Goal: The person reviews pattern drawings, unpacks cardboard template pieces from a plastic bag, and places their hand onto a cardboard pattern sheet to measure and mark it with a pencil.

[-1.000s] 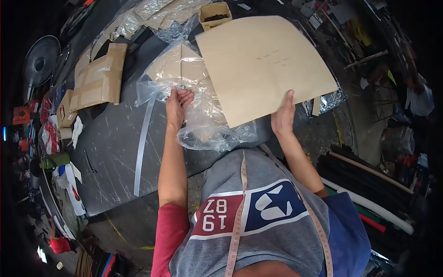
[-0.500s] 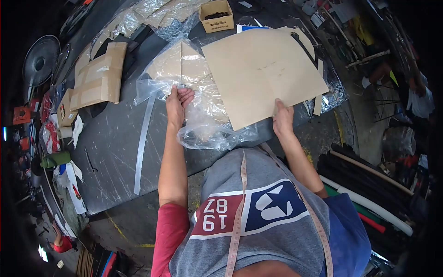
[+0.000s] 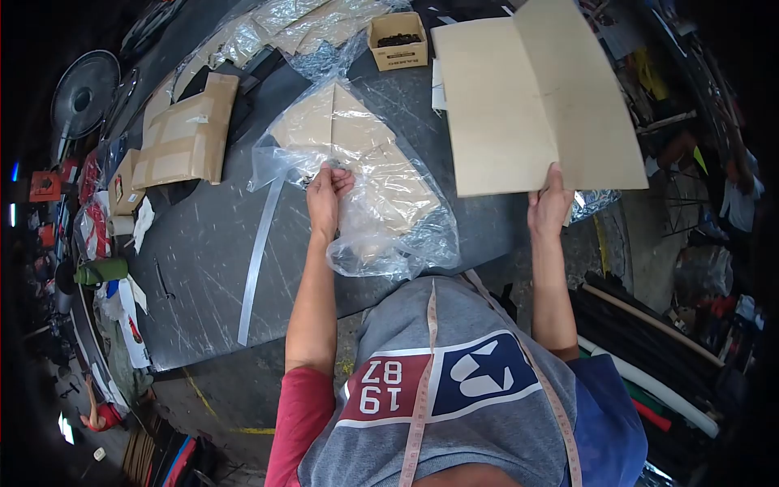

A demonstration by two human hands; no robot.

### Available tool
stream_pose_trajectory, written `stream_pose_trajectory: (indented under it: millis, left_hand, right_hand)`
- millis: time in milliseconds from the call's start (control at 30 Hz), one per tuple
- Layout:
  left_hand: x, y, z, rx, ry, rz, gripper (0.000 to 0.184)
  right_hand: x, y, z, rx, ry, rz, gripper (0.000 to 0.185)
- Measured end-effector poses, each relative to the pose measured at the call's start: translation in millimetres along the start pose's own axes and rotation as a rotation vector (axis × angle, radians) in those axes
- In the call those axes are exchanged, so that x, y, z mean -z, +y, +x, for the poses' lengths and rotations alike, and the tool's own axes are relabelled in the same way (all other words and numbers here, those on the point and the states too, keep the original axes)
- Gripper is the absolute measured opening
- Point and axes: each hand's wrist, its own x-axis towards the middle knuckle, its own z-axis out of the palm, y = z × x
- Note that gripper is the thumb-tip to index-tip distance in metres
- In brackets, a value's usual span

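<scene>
My right hand (image 3: pixel 550 203) grips the lower edge of a large tan cardboard sheet (image 3: pixel 519 105), thumb on top. The sheet is raised at the right and bent along a crease. My left hand (image 3: pixel 328 195) is closed at the left side of a clear plastic bag (image 3: pixel 381 243), its fingers curled on the film. Inside or under that film lie tan cardboard pieces (image 3: pixel 349 122), flat on the dark table (image 3: pixel 211 268).
A small open box (image 3: pixel 399 55) of dark bits stands at the back. To the left are a taped cardboard package (image 3: pixel 182 138), a pale strip (image 3: pixel 261 260) and a green roll (image 3: pixel 101 272). Rolls of material (image 3: pixel 649 381) lie on the right beyond the table.
My right hand has moved the cardboard sheet to the right, off the plastic bag, and the sheet now bends at a crease. My left hand stays at the bag.
</scene>
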Motion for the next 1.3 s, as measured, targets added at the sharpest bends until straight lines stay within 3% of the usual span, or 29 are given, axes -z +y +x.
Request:
stream_pose_trajectory:
  millis: [100, 167, 233, 300, 333, 400, 533, 567, 667, 700, 800, 967, 1067, 1133, 1200, 1233, 1300]
  left_hand:
    - [2, -1, 1, -0.002, -0.002, 0.004, 0.049]
    - [2, 0, 1, 0.0, -0.009, 0.008, 0.049]
    - [3, -1, 1, 0.002, -0.006, 0.012, 0.049]
    - [2, -1, 1, 0.011, 0.001, 0.009, 0.05]
    - [2, 0, 0, 0.001, 0.0, 0.011, 0.05]
    - [2, 1, -3, 0.011, 0.001, 0.017, 0.051]
    - [3, 1, -1, 0.012, 0.008, 0.015, 0.051]
    - [4, 0, -1, 0.018, 0.006, 0.014, 0.051]
    - [4, 0, -2, 0.025, 0.017, 0.019, 0.051]
    - [3, 1, -2, 0.028, 0.016, 0.022, 0.051]
    - [0, 5, -1, 0.044, 0.026, 0.007, 0.05]
    - [1, 5, -3, 0.059, 0.036, -0.008, 0.05]
    - [-1, 0, -10, 0.019, 0.093, 0.048, 0.049]
    - [-11, 1, -9, -0.023, 0.107, 0.083, 0.048]
    - [-17, -7, -23, -0.077, 0.271, 0.138, 0.038]
    - [-19, -10, -19, -0.067, 0.269, 0.149, 0.038]
    - [-25, -19, -18, -0.162, 0.332, 0.477, 0.03]
  right_hand:
    - [-26, -21, 29, 0.069, -0.027, -0.009, 0.025]
    - [-61, -47, 46, 0.239, 0.053, -0.026, 0.027]
    - [-79, -61, 73, 0.301, -0.118, -0.142, 0.037]
    - [-87, -48, 122, 0.52, -0.196, -0.302, 0.052]
    - [-95, -46, 142, 0.526, -0.196, -0.292, 0.052]
    - [-113, -41, 176, 0.868, -0.199, -0.74, 0.063]
    - [-147, -20, 222, 1.066, -0.177, -1.019, 0.062]
    - [-155, -13, 226, 1.063, -0.186, -1.013, 0.062]
    - [-180, 9, 232, 0.743, -0.177, -1.415, 0.056]
    - [-181, 14, 234, 0.741, -0.18, -1.41, 0.056]
    - [-181, 39, 241, 0.682, -0.314, -1.878, 0.051]
    - [-153, 117, 299, 0.745, -0.503, -1.729, 0.051]
    - [-174, 77, 281, 0.841, -0.278, -1.507, 0.054]
    - [-167, 54, 319, 0.864, -0.157, -1.495, 0.054]
    - [-161, 58, 345, 0.88, -0.021, -1.465, 0.054]
    - [-156, 65, 354, 0.864, -0.022, -1.471, 0.054]
    - [-143, 78, 368, 0.769, -0.17, -1.607, 0.052]
